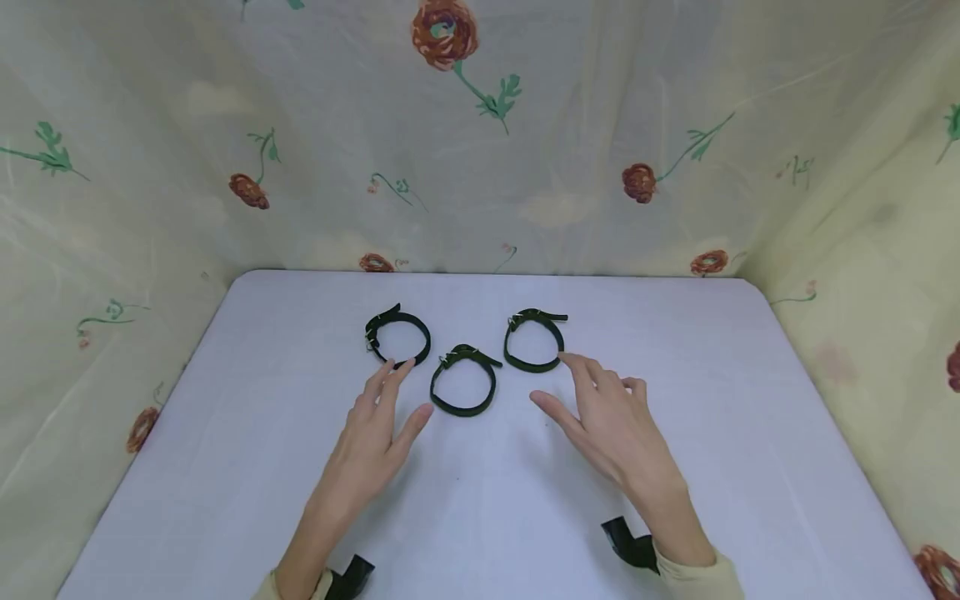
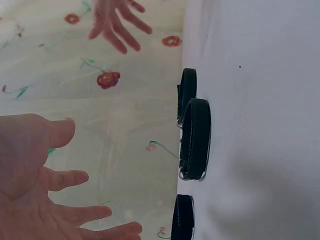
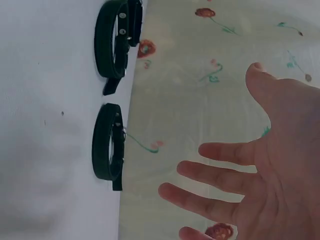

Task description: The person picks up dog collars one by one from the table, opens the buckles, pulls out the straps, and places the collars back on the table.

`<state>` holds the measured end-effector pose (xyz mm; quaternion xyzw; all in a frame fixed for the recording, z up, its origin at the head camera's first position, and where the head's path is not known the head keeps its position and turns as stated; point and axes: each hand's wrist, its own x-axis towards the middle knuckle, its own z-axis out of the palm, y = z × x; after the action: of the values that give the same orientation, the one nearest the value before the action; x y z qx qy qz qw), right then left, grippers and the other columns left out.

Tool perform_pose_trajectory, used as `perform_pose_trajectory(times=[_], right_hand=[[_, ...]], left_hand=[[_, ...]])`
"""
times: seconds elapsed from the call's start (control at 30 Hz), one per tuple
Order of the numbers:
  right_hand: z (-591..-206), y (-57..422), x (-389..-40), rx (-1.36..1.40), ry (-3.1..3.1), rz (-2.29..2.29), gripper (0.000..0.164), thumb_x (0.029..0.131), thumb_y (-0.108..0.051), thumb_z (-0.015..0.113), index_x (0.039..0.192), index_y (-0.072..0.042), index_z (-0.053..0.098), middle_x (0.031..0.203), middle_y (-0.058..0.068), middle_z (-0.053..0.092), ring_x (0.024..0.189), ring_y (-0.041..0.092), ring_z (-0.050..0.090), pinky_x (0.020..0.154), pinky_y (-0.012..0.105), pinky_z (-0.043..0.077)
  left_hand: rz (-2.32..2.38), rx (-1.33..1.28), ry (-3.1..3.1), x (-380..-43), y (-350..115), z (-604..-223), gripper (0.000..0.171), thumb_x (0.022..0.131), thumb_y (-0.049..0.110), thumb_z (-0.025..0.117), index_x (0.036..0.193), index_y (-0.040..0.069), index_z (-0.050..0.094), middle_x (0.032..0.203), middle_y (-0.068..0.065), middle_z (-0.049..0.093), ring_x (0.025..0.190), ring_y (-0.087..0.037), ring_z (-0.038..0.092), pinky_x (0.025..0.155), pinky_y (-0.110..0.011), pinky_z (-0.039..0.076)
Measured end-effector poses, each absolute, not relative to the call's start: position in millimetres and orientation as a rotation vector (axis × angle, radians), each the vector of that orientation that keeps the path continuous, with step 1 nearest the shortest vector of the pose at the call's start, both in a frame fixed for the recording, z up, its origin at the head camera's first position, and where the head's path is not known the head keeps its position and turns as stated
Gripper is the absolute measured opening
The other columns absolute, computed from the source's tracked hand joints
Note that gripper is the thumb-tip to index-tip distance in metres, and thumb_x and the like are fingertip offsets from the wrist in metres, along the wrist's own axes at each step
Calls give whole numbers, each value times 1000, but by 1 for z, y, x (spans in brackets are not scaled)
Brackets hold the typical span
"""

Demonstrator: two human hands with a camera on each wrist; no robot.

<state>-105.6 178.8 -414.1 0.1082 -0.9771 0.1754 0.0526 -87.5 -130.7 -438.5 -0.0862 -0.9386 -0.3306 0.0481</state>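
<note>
Three dark green buckled collars stand in rings on the white table: a left collar (image 1: 425, 344), a middle collar (image 1: 462, 412) nearer the front, and a right collar (image 1: 532, 367). Each has a small metal buckle and a loose strap end. My left hand (image 1: 369, 446) hovers with fingers spread, its fingertips overlapping the left collar's front edge in the head view. My right hand (image 1: 617, 425) is held over the table, forefinger by the right collar in that view. Both wrist views show the palms empty, fingers extended and apart from the collars.
A pale curtain (image 1: 570, 125) printed with brown flowers hangs behind the table (image 1: 675, 333) and along both sides. Black curved pieces (image 1: 630, 543) sit at both wrists, by the light sleeves (image 1: 701, 579).
</note>
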Motion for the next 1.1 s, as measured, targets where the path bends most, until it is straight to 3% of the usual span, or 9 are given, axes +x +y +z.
perform_pose_trajectory(times=[0.2,0.4,0.57,0.77,0.93,1.1], right_hand=[[-418,170,-115,360,-2984,535,77,109,-66,46,156,-5,51,149,18,66,122,38,70,103,61,44],[-422,157,-126,410,-3024,454,76,111,-64,44,154,-3,52,141,19,71,111,39,73,94,59,47],[-426,148,-137,414,-3092,452,78,111,-67,38,154,-3,51,142,19,70,118,41,72,97,62,46],[-435,142,-156,401,-3179,535,79,112,-65,35,154,0,50,145,23,68,130,44,67,104,67,47],[-447,138,-170,386,-3252,599,79,114,-62,33,154,4,48,147,29,64,138,47,62,114,71,45],[-457,133,-177,377,-3213,572,73,115,-57,36,147,7,53,137,31,67,124,49,68,108,65,53]], left_hand=[[-1196,-248,-2865,-93,-130,-442,67,111,53,54,168,22,36,174,-19,33,158,-45,41,121,-69,41],[-1385,-175,-2832,-104,-129,-449,65,113,51,52,167,18,37,171,-20,37,146,-44,53,115,-63,50],[-1546,-83,-2813,-116,-126,-458,64,113,48,51,167,15,37,169,-23,40,140,-46,60,111,-61,54],[-1768,137,-2770,-131,-116,-464,62,113,45,52,167,19,38,170,-23,39,142,-47,58,116,-62,50],[-1958,308,-2709,-143,-107,-465,60,113,44,51,167,22,36,169,-21,38,130,-40,64,113,-54,51],[-2002,412,-2689,-151,-100,-466,61,112,47,52,167,24,38,167,-19,43,112,-29,65,107,-46,50]])
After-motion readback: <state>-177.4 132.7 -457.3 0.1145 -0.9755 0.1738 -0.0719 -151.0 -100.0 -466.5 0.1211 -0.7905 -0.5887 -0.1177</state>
